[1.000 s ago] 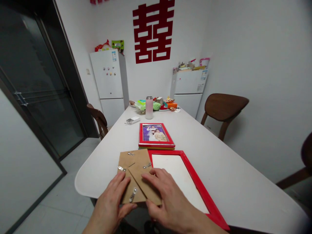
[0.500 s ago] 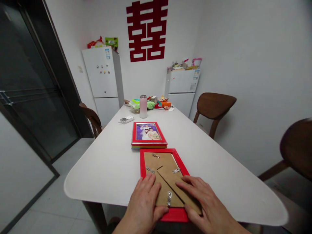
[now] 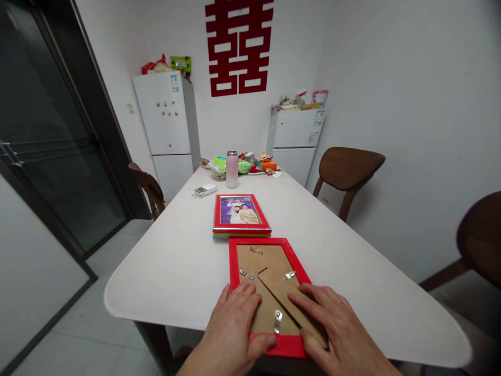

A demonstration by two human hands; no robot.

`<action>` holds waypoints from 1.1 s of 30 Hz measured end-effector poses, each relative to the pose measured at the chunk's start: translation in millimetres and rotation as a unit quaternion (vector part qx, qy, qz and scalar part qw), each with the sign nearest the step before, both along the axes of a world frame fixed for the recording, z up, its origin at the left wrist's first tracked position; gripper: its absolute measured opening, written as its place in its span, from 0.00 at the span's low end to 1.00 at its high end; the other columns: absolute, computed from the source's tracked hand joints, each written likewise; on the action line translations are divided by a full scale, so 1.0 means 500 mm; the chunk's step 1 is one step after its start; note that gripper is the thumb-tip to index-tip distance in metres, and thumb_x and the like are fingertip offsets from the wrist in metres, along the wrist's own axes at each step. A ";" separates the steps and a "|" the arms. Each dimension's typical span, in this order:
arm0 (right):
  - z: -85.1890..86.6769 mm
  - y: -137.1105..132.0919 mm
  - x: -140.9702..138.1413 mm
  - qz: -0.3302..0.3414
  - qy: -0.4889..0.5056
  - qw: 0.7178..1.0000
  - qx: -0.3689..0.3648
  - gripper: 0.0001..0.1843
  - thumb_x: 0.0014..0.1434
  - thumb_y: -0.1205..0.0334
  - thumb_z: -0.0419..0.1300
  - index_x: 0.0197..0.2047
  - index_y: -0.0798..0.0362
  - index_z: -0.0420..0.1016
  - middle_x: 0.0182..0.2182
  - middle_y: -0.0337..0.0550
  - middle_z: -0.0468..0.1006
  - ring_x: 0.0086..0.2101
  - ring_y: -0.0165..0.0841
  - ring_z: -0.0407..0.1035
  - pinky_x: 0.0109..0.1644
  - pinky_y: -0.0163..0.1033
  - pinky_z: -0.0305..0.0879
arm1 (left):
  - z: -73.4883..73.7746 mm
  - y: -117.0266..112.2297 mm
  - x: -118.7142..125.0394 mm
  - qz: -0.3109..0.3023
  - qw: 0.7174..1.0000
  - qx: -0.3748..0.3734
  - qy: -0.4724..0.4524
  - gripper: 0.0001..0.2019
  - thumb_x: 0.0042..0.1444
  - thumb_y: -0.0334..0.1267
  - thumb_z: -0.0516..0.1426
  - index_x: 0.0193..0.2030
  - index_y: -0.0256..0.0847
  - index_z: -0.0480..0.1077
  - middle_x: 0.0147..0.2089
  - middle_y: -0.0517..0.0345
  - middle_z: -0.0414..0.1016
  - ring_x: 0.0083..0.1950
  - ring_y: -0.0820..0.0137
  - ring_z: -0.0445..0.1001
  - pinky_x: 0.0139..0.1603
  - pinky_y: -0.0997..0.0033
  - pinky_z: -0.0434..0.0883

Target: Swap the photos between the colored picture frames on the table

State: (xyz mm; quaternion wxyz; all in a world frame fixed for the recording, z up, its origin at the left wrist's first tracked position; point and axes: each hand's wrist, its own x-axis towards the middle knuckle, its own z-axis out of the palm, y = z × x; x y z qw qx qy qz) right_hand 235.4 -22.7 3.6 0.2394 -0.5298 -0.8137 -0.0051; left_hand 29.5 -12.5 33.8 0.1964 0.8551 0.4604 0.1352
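Note:
A red picture frame (image 3: 234, 261) lies face down at the near edge of the white table (image 3: 176, 261). Its brown backing board (image 3: 270, 271), with small metal clips and a fold-out stand, sits inside the frame. My left hand (image 3: 235, 326) lies flat on the left part of the board, fingers stretched out, thumb over the frame's near rail. My right hand (image 3: 332, 329) lies flat on the right part, fingers spread. Neither hand holds anything. Just beyond stands a stack of frames, the top one a red frame with a photo (image 3: 239, 213) facing up.
Farther back on the table are a small white device (image 3: 204, 191), a pink bottle (image 3: 232, 169) and a heap of snacks (image 3: 250, 166). Wooden chairs stand at the right (image 3: 348, 172), far right (image 3: 479, 240) and left (image 3: 146, 185). Two white fridges line the back wall; a dark glass door is on the left.
A second ago the backing board lay left of the empty frame under my hands. It now sits inside the frame, and both hands rest flat on it.

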 end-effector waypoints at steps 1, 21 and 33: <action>0.000 0.002 -0.002 -0.001 0.001 1.000 -0.006 0.22 0.44 0.61 0.53 0.45 0.51 0.69 0.43 0.50 0.68 0.43 0.42 0.61 0.45 0.50 0.57 | -0.004 0.001 -0.002 -0.006 1.000 0.003 0.004 0.32 0.43 0.48 0.57 0.53 0.33 0.58 0.58 0.42 0.56 0.59 0.57 0.53 0.57 0.47 0.50; 0.018 0.087 0.000 -0.051 -0.011 0.997 -0.057 0.17 0.54 0.65 0.44 0.38 0.59 0.72 0.39 0.51 0.65 0.41 0.37 0.58 0.45 0.42 0.56 | -0.030 0.000 -0.001 0.003 0.997 0.081 -0.003 0.28 0.39 0.52 0.59 0.44 0.34 0.64 0.53 0.39 0.62 0.54 0.54 0.61 0.52 0.46 0.58; 0.045 0.009 -0.053 0.121 -0.031 0.992 -0.026 0.10 0.53 0.59 0.49 0.33 0.50 0.71 0.34 0.41 0.68 0.37 0.32 0.56 0.41 0.40 0.53 | -0.091 0.034 -0.021 -0.070 0.961 0.267 -0.035 0.22 0.44 0.48 0.57 0.45 0.41 0.62 0.52 0.47 0.66 0.50 0.60 0.66 0.44 0.62 0.70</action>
